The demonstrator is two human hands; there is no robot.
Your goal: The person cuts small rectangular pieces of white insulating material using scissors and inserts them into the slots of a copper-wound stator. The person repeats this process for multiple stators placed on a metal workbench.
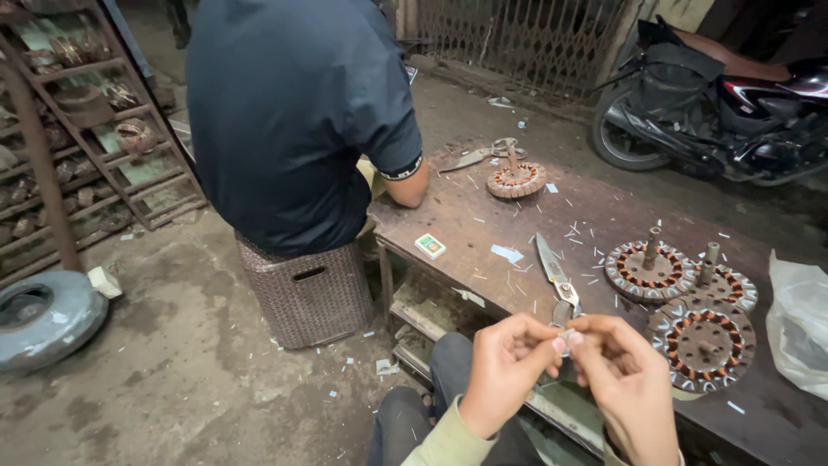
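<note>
Fingertips of the left hand [509, 367] and right hand [623, 373] pinch a small pale slip [562, 343] together, raised above the bench edge for a close look. Scissors [555, 278] lie at twelve o'clock, wound stators [703, 338] at two o'clock.

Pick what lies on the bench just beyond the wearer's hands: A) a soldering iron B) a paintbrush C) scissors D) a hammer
C: a pair of scissors lies on the wooden bench, blades pointing away, just past the left hand and right hand, which pinch a small white piece together.
</note>
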